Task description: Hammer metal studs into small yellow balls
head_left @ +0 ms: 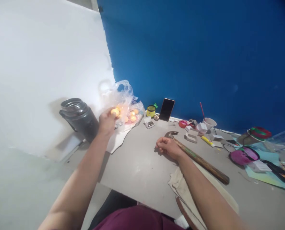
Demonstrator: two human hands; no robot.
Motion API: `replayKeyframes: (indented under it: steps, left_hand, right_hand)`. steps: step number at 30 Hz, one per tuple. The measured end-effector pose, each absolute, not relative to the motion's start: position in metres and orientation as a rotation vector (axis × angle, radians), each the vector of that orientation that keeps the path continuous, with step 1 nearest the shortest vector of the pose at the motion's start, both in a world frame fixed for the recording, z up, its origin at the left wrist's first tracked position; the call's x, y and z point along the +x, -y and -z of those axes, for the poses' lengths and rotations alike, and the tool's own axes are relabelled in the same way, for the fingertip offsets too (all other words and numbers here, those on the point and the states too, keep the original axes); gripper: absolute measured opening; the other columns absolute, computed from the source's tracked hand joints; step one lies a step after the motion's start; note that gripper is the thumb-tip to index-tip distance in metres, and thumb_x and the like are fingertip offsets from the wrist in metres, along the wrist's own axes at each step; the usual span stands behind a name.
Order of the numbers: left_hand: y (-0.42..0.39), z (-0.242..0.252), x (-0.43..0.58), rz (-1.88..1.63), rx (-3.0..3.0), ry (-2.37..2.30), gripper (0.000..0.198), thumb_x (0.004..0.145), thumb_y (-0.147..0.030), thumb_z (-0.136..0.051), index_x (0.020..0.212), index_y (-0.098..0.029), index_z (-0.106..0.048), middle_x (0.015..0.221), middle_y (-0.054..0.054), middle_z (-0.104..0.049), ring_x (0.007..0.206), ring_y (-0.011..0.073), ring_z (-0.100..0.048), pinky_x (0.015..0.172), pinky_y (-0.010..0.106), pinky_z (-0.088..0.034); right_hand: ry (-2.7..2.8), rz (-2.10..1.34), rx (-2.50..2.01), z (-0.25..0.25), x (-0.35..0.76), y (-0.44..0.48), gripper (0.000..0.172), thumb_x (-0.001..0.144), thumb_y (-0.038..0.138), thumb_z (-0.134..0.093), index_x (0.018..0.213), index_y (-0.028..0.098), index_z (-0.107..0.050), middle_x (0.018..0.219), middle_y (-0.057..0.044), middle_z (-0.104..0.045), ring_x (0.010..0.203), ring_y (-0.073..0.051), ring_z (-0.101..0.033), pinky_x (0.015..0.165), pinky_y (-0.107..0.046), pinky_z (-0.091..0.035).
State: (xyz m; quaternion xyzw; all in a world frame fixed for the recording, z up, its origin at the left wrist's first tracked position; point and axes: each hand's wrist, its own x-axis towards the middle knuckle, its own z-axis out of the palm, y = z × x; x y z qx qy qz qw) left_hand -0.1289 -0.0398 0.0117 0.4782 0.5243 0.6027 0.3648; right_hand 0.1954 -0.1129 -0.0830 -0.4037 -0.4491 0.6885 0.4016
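Note:
My left hand point(107, 122) reaches to a clear plastic bag point(124, 91) at the back left of the table. Its fingers close on a glowing yellow-orange round thing point(115, 111) at the bag's side; I cannot make out its exact kind. More such round things point(133, 117) lie in the bag. My right hand point(168, 148) rests on the grey table, fingers curled and thumb pressed in; whatever they hold, if anything, is hidden. Beside it lies a wooden-handled claw hammer point(202, 163), partly behind the hand and wrist. A pale cloth point(181, 182) lies under my right forearm.
A dark wide-mouth flask point(80, 119) stands left of my left hand. Along the blue wall are a yellow pot point(150, 111), a leaning phone point(166, 109) and a small box of metal bits point(149, 123). Rightward are a yellow marker point(207, 141), a white cup point(209, 122) and a pink pouch-like thing point(244, 156).

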Motion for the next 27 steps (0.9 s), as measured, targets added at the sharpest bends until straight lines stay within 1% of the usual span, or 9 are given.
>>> replayKeyframes:
  steps: [3,7,11,14,18,21,22,24,27]
  left_hand:
    - [0.096,-0.018,-0.113,-1.545,0.945,-0.906,0.032,0.087,-0.028,-0.070,0.116,-0.018,-0.072,0.114,0.013,-0.073,0.110,0.0264,-0.069,0.086,0.037,-0.057]
    - [0.144,-0.039,-0.085,-1.416,0.794,-0.700,0.029,0.082,-0.024,-0.078,0.110,-0.021,-0.078,0.115,0.012,-0.074,0.104,0.0246,-0.070,0.076,0.032,-0.060]
    - [0.163,-0.053,-0.064,-1.353,0.902,-0.598,0.032,0.080,-0.027,-0.084,0.111,-0.018,-0.080,0.113,0.012,-0.074,0.094,0.0212,-0.069,0.075,0.029,-0.058]
    - [0.166,-0.051,-0.054,-1.372,1.120,-0.588,0.036,0.081,-0.032,-0.085,0.114,-0.017,-0.079,0.111,0.013,-0.074,0.094,0.0213,-0.068,0.076,0.030,-0.057]
    - [0.157,-0.033,-0.049,-1.347,1.399,-0.672,0.033,0.089,-0.036,-0.077,0.118,-0.020,-0.074,0.118,0.011,-0.072,0.097,0.0214,-0.067,0.081,0.034,-0.057]
    - [0.135,-0.017,-0.049,-1.148,1.657,-0.870,0.029,0.093,-0.028,-0.068,0.121,-0.020,-0.071,0.111,0.008,-0.072,0.094,0.0223,-0.067,0.083,0.038,-0.057]
    - [0.123,-0.015,-0.050,-1.108,1.765,-0.963,0.028,0.092,-0.022,-0.065,0.119,-0.019,-0.071,0.112,0.008,-0.071,0.097,0.0239,-0.067,0.085,0.039,-0.056]
    - [0.091,-0.016,-0.051,-1.170,2.019,-1.145,0.031,0.092,-0.013,-0.058,0.121,-0.015,-0.069,0.123,0.010,-0.066,0.113,0.0271,-0.063,0.095,0.040,-0.051]
    - [0.029,-0.027,-0.053,-1.254,2.148,-1.267,0.040,0.093,-0.003,-0.050,0.130,-0.012,-0.062,0.138,0.015,-0.057,0.130,0.0262,-0.050,0.112,0.042,-0.040]
  right_hand:
    - [1.133,-1.747,-1.014,0.083,0.196,0.112,0.039,0.064,0.040,-0.096,0.079,0.016,-0.070,0.074,-0.004,-0.072,0.053,-0.008,-0.052,0.052,-0.023,-0.039]
    - [1.150,-1.744,-0.992,0.085,0.198,0.112,0.038,0.066,0.040,-0.096,0.080,0.015,-0.071,0.076,-0.005,-0.073,0.053,-0.008,-0.052,0.052,-0.023,-0.037]
    - [1.134,-1.738,-1.009,0.087,0.198,0.112,0.042,0.063,0.042,-0.098,0.080,0.015,-0.070,0.074,-0.004,-0.073,0.053,-0.008,-0.052,0.053,-0.024,-0.039]
    - [1.140,-1.748,-1.018,0.085,0.197,0.112,0.043,0.062,0.042,-0.098,0.080,0.015,-0.070,0.075,-0.003,-0.073,0.053,-0.008,-0.053,0.053,-0.024,-0.042]
    - [1.155,-1.751,-1.026,0.082,0.196,0.111,0.043,0.061,0.042,-0.098,0.081,0.015,-0.070,0.075,-0.003,-0.073,0.052,-0.008,-0.053,0.052,-0.024,-0.041]
    - [1.149,-1.754,-1.009,0.082,0.197,0.110,0.042,0.060,0.040,-0.098,0.080,0.015,-0.071,0.073,-0.003,-0.073,0.052,-0.008,-0.053,0.052,-0.023,-0.040]
    - [1.147,-1.758,-1.003,0.082,0.197,0.110,0.042,0.060,0.040,-0.098,0.080,0.016,-0.071,0.073,-0.002,-0.073,0.052,-0.008,-0.053,0.052,-0.023,-0.041]
    - [1.145,-1.772,-0.992,0.083,0.198,0.109,0.040,0.061,0.040,-0.098,0.080,0.016,-0.071,0.074,-0.002,-0.073,0.051,-0.008,-0.052,0.052,-0.023,-0.042]
    - [1.161,-1.804,-0.974,0.083,0.199,0.109,0.037,0.064,0.039,-0.096,0.080,0.016,-0.071,0.075,-0.003,-0.074,0.052,-0.008,-0.052,0.052,-0.023,-0.043]
